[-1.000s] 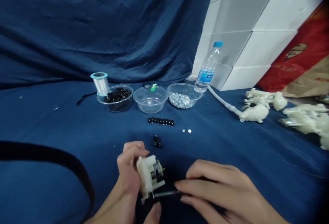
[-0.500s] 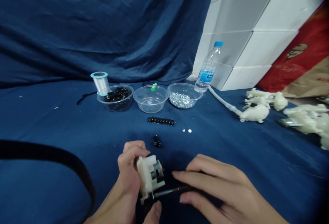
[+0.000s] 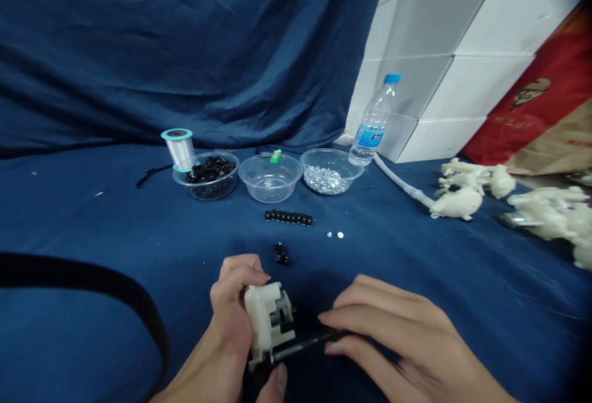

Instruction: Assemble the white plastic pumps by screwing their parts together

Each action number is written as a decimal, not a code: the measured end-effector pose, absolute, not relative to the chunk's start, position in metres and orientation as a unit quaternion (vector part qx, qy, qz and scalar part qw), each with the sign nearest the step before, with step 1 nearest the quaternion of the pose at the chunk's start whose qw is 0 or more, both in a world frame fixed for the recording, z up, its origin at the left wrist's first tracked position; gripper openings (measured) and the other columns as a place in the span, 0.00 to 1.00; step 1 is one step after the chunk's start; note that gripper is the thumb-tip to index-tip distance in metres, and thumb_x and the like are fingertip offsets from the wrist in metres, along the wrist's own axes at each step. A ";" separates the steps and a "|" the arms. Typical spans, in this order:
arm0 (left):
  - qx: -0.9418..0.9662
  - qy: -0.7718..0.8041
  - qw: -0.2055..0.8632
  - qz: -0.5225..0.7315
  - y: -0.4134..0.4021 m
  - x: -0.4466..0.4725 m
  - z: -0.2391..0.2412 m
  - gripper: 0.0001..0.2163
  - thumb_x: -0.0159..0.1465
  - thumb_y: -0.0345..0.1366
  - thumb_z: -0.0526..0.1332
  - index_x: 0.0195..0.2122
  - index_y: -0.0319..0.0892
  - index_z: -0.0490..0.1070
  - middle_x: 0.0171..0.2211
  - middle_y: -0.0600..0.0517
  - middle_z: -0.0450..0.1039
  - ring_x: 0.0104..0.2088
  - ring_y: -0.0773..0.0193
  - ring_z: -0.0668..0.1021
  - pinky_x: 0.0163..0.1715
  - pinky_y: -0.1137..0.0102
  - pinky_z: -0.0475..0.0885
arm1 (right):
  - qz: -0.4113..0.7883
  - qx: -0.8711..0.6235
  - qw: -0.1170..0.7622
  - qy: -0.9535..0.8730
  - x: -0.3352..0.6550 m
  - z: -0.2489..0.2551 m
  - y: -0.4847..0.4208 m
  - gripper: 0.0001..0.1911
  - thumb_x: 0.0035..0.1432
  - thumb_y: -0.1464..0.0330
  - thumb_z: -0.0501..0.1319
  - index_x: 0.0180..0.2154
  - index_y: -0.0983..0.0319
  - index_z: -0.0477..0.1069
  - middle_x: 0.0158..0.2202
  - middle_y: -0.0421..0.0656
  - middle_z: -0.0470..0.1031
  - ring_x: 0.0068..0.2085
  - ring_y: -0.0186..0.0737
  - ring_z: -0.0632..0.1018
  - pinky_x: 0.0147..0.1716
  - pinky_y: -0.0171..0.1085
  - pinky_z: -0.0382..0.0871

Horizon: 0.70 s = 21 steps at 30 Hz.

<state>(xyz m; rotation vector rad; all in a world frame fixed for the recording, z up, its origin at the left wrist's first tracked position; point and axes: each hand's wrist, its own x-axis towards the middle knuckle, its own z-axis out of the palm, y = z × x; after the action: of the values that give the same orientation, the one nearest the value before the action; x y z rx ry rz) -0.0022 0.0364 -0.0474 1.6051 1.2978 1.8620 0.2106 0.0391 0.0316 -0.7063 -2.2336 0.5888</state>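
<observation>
My left hand (image 3: 231, 304) curls around the white housing (image 3: 259, 323), just this side of the black parts (image 3: 280, 254). My right hand (image 3: 398, 335) pinches the screwdriver (image 3: 301, 346), its tip at the housing's lower end.

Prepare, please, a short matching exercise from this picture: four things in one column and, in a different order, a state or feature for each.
Column one:
1. left hand
2. right hand
3. bottle
4. rightmost bowl

Column two:
A. has a blue cap
B. contains small silvery pieces
C. holds a metal-shafted tool
D. holds a white plastic part

Pairs: 1-D, 2-C, 3-A, 4-B.
</observation>
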 end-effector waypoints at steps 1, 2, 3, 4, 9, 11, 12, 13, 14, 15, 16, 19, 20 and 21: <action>0.573 0.460 0.187 0.652 0.035 -0.005 -0.045 0.10 0.67 0.29 0.55 0.27 0.44 0.66 0.30 0.48 0.66 0.29 0.59 0.74 0.23 0.59 0.78 | 0.224 -0.273 0.345 -0.870 0.211 0.032 0.039 0.09 0.62 0.77 0.61 0.38 0.61 0.78 0.30 0.43 0.78 0.30 0.37 0.76 0.28 0.35 0.73; 0.578 0.461 0.193 0.646 0.033 -0.007 -0.043 0.10 0.67 0.29 0.56 0.28 0.44 0.66 0.30 0.48 0.67 0.30 0.58 0.75 0.24 0.59 0.78 | 0.223 -0.271 0.334 -0.875 0.211 0.032 0.039 0.09 0.64 0.76 0.60 0.38 0.62 0.78 0.30 0.43 0.78 0.29 0.37 0.75 0.28 0.34 0.72; 0.582 0.462 0.199 0.639 0.032 -0.009 -0.041 0.09 0.66 0.28 0.56 0.28 0.44 0.66 0.30 0.48 0.67 0.30 0.58 0.75 0.25 0.58 0.79 | 0.223 -0.267 0.324 -0.880 0.212 0.032 0.038 0.09 0.66 0.75 0.59 0.36 0.62 0.78 0.28 0.42 0.77 0.29 0.36 0.75 0.28 0.34 0.72; 0.585 0.463 0.205 0.634 0.031 -0.010 -0.040 0.09 0.66 0.28 0.56 0.28 0.44 0.67 0.31 0.48 0.67 0.31 0.57 0.76 0.25 0.58 0.80 | 0.225 -0.265 0.313 -0.884 0.212 0.032 0.037 0.11 0.67 0.74 0.58 0.35 0.62 0.78 0.27 0.42 0.76 0.28 0.36 0.74 0.28 0.34 0.71; 0.596 0.470 0.229 0.609 0.028 -0.013 -0.035 0.10 0.67 0.27 0.56 0.29 0.45 0.68 0.33 0.48 0.68 0.33 0.57 0.76 0.29 0.56 0.80 | 0.195 -0.298 0.344 -0.869 0.211 0.029 0.029 0.08 0.67 0.72 0.58 0.40 0.61 0.77 0.30 0.42 0.79 0.30 0.38 0.78 0.31 0.35 0.75; 0.597 0.472 0.234 0.606 0.028 -0.013 -0.034 0.10 0.67 0.27 0.55 0.28 0.45 0.68 0.33 0.48 0.68 0.33 0.57 0.75 0.29 0.56 0.79 | 0.194 -0.307 0.370 -0.855 0.211 0.026 0.029 0.06 0.65 0.69 0.61 0.44 0.59 0.75 0.35 0.41 0.81 0.33 0.38 0.80 0.35 0.34 0.76; 0.597 0.472 0.235 0.605 0.027 -0.014 -0.034 0.10 0.67 0.26 0.55 0.28 0.45 0.68 0.33 0.48 0.68 0.33 0.57 0.75 0.30 0.56 0.78 | 0.204 -0.305 0.376 -0.851 0.212 0.025 0.030 0.08 0.63 0.68 0.63 0.45 0.58 0.74 0.36 0.41 0.81 0.34 0.38 0.81 0.35 0.33 0.77; 0.596 0.472 0.236 0.604 0.027 -0.014 -0.033 0.10 0.66 0.26 0.56 0.28 0.45 0.68 0.33 0.48 0.68 0.33 0.57 0.75 0.30 0.55 0.78 | 0.219 -0.298 0.378 -0.849 0.212 0.024 0.031 0.09 0.61 0.67 0.65 0.45 0.57 0.73 0.36 0.40 0.81 0.33 0.37 0.81 0.34 0.32 0.77; 0.596 0.472 0.237 0.605 0.027 -0.014 -0.033 0.10 0.66 0.26 0.57 0.29 0.44 0.68 0.33 0.49 0.68 0.33 0.57 0.75 0.31 0.55 0.77 | 0.228 -0.290 0.380 -0.848 0.213 0.023 0.033 0.10 0.59 0.69 0.65 0.44 0.57 0.73 0.36 0.39 0.81 0.33 0.37 0.81 0.33 0.31 0.76; 0.596 0.471 0.238 0.605 0.027 -0.015 -0.033 0.09 0.65 0.26 0.57 0.29 0.44 0.68 0.33 0.49 0.68 0.33 0.56 0.75 0.31 0.55 0.77 | 0.231 -0.292 0.380 -0.847 0.213 0.023 0.034 0.10 0.57 0.72 0.65 0.42 0.57 0.73 0.34 0.38 0.80 0.32 0.36 0.80 0.31 0.30 0.76; 0.595 0.471 0.238 0.607 0.027 -0.015 -0.033 0.09 0.65 0.25 0.58 0.29 0.45 0.68 0.33 0.49 0.68 0.33 0.56 0.75 0.31 0.54 0.77 | 0.230 -0.297 0.377 -0.847 0.214 0.023 0.035 0.11 0.56 0.76 0.63 0.40 0.57 0.73 0.33 0.37 0.79 0.30 0.35 0.80 0.30 0.30 0.75; 0.588 0.469 0.237 0.615 0.028 -0.014 -0.036 0.09 0.64 0.25 0.59 0.28 0.44 0.68 0.33 0.49 0.68 0.32 0.57 0.75 0.31 0.55 0.75 | 0.230 -0.299 0.370 -0.849 0.214 0.026 0.035 0.13 0.54 0.82 0.59 0.35 0.59 0.72 0.30 0.37 0.76 0.29 0.33 0.78 0.29 0.29 0.73; 0.585 0.469 0.235 0.618 0.028 -0.013 -0.037 0.09 0.64 0.26 0.59 0.28 0.44 0.68 0.33 0.49 0.68 0.32 0.57 0.74 0.29 0.56 0.75 | 0.232 -0.299 0.371 -0.848 0.214 0.027 0.034 0.12 0.55 0.82 0.59 0.34 0.60 0.72 0.30 0.38 0.76 0.29 0.33 0.78 0.29 0.29 0.73; 0.582 0.469 0.234 0.622 0.029 -0.013 -0.038 0.09 0.65 0.26 0.59 0.28 0.44 0.68 0.33 0.49 0.67 0.31 0.57 0.74 0.28 0.56 0.74 | 0.235 -0.296 0.376 -0.846 0.214 0.028 0.033 0.12 0.56 0.82 0.60 0.34 0.60 0.73 0.30 0.38 0.76 0.29 0.33 0.77 0.29 0.29 0.73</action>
<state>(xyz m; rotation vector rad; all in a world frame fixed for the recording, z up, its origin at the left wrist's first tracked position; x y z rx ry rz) -0.0126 0.0288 -0.0383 1.5987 1.2882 1.7070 0.2138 0.0326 0.0278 -0.7575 -2.1647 0.6005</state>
